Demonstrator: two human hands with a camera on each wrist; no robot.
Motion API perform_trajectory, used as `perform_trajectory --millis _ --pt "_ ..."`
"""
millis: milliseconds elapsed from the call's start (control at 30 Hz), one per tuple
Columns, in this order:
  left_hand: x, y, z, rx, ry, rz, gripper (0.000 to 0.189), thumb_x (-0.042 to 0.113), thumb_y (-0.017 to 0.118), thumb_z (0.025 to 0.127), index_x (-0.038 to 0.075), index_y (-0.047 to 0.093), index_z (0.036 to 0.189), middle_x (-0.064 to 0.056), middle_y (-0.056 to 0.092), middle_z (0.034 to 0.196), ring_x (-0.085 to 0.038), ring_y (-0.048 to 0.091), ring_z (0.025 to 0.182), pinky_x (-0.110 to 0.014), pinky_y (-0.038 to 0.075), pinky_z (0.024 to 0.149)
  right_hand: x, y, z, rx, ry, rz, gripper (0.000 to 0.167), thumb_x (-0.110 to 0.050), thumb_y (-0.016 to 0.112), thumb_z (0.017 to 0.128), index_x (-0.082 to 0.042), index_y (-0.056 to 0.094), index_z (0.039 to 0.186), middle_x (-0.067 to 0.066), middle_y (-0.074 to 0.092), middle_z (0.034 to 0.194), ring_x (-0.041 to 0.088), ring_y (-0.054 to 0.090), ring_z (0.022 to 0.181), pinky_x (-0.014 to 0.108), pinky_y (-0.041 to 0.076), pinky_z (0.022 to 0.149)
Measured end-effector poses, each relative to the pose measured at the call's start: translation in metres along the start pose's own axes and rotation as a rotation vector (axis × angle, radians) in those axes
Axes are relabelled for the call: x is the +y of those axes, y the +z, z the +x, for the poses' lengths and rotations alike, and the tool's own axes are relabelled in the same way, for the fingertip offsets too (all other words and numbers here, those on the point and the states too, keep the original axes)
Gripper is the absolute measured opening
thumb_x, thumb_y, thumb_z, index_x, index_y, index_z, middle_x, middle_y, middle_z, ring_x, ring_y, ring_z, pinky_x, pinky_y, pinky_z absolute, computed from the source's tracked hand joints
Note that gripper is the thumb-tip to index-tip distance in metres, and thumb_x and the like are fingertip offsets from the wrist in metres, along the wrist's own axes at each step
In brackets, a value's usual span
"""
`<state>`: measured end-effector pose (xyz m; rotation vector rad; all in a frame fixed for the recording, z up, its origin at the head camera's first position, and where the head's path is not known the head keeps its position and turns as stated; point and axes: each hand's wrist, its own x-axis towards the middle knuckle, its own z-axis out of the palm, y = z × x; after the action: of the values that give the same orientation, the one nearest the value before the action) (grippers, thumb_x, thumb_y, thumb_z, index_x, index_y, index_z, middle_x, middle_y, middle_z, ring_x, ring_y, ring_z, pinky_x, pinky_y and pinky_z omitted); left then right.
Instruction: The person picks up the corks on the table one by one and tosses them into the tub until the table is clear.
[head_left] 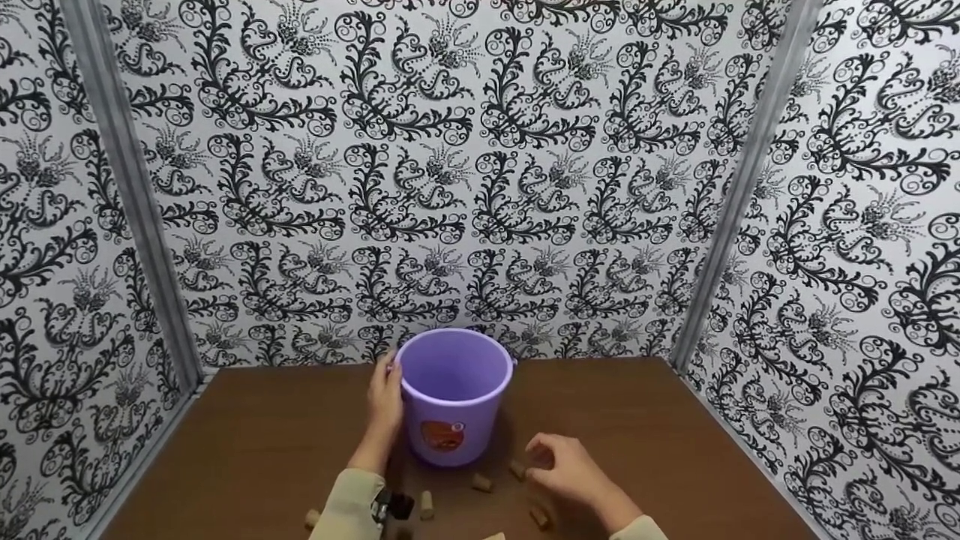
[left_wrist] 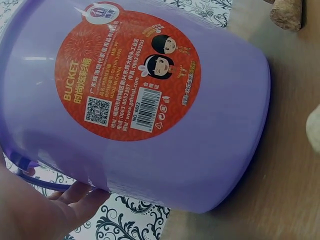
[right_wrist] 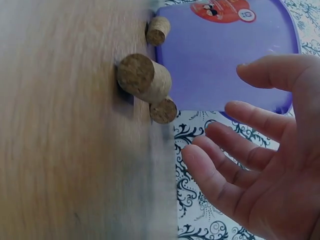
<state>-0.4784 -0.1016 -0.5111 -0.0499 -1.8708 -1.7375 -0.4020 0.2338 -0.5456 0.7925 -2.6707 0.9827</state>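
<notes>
A purple bucket (head_left: 452,435) stands upright near the back of the table, with a round red label (left_wrist: 127,75) on its side. Its inside shows nothing from the head view. My left hand (head_left: 386,394) holds the bucket at its left side, fingers up by the rim, close to the dark purple handle (left_wrist: 47,184). To the right of the bucket, my right hand (head_left: 568,469) is over the table with fingers loosely bent and nothing in them. Near that hand lie a cork (head_left: 517,469) and another cork (head_left: 540,517); a third cork (head_left: 482,482) sits before the bucket.
More corks lie nearer me, one upright-looking cork (head_left: 427,505) and one cork (head_left: 313,517) by the left sleeve (head_left: 349,502). The brown wooden table (head_left: 285,420) is enclosed by black-and-white patterned walls (head_left: 420,187) with grey corner posts (head_left: 739,195).
</notes>
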Motion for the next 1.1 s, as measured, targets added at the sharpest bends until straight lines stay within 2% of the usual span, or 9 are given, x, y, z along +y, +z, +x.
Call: perform_trajectory --millis 200,433,667,967,1100 --pt "-0.001 -0.001 -0.001 -0.015 0.051 0.016 0.04 0.012 0.047 0.11 -0.007 0.056 0.145 -0.03 0.062 0.14 -0.042 0.058 0.13 -0.055 0.044 0.116 -0.003 0.006 -0.001 -0.07 -0.021 0.028 0.025 -0.022 0.082 0.082 -0.01 0.075 0.103 0.003 0.076 0.094 0.012 0.069 0.083 0.026 0.057 0.072" --pt "-0.001 -0.001 0.0 -0.017 0.038 0.003 0.042 0.012 0.047 0.111 -0.007 0.055 0.147 -0.031 0.057 0.15 -0.046 0.053 0.139 -0.059 0.04 0.122 0.0 0.014 -0.003 -0.144 -0.003 0.089 0.024 -0.023 0.084 0.084 -0.01 0.074 0.101 0.002 0.076 0.089 -0.002 0.062 0.077 0.022 0.054 0.068" --pt "-0.001 -0.001 0.001 -0.014 0.02 0.009 0.042 0.013 0.047 0.111 -0.005 0.054 0.148 -0.03 0.052 0.156 -0.048 0.049 0.145 -0.059 0.035 0.125 0.001 0.02 -0.005 -0.188 0.024 0.085 0.026 -0.023 0.087 0.078 -0.011 0.074 0.098 -0.008 0.071 0.084 -0.001 0.061 0.077 0.021 0.053 0.069" --pt "0.001 -0.002 -0.001 -0.012 0.014 0.005 0.042 0.014 0.048 0.111 -0.004 0.055 0.148 -0.03 0.054 0.154 -0.049 0.05 0.143 -0.061 0.036 0.124 -0.001 0.026 -0.007 -0.23 0.051 0.066 0.026 -0.018 0.088 0.072 -0.014 0.072 0.092 -0.008 0.065 0.08 -0.002 0.054 0.072 0.02 0.049 0.066" --pt "0.0 -0.001 0.0 -0.004 -0.004 0.009 0.041 0.014 0.048 0.11 -0.003 0.056 0.147 -0.029 0.059 0.148 -0.046 0.055 0.137 -0.059 0.039 0.12 -0.001 0.026 -0.007 -0.236 0.037 0.056 0.025 -0.019 0.087 0.07 -0.015 0.072 0.088 -0.011 0.063 0.077 -0.003 0.052 0.069 0.019 0.048 0.064"
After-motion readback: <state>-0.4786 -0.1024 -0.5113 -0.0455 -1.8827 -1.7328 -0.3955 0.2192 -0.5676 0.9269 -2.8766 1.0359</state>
